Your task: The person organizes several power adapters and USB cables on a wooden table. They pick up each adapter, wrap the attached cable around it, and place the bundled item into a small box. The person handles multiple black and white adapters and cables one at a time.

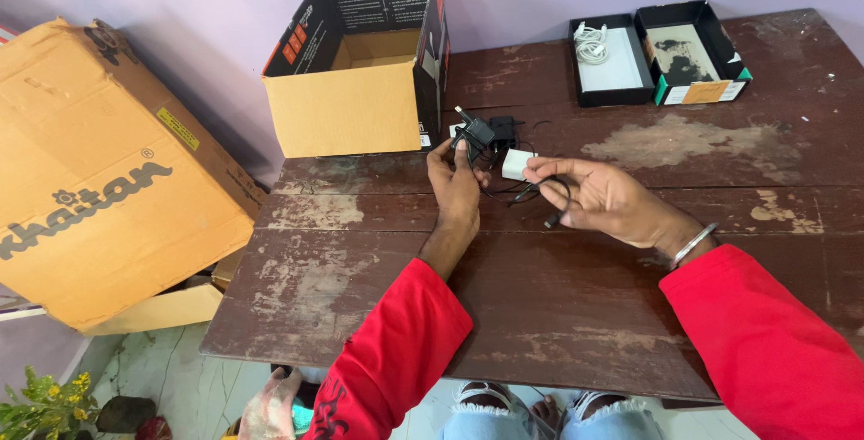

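Observation:
My left hand (pixel 454 179) holds a black charger plug (pixel 474 131) upright over the worn brown wooden table (pixel 360 269). A thin black cable (pixel 540 195) runs from it to my right hand (pixel 601 197), which pinches the cable in its fingers, the loose end dangling below. A white charger block (pixel 517 163) and a second black adapter (pixel 502 130) lie on the table just behind my hands. Both sleeves are red, and a metal bangle sits on my right wrist.
An open cardboard box (pixel 355 107) with dark flaps stands at the table's far left. A black box tray with white cables (pixel 608 60) and its lid (pixel 688 53) lie far right. A large brown carton (pixel 99 179) leans left of the table.

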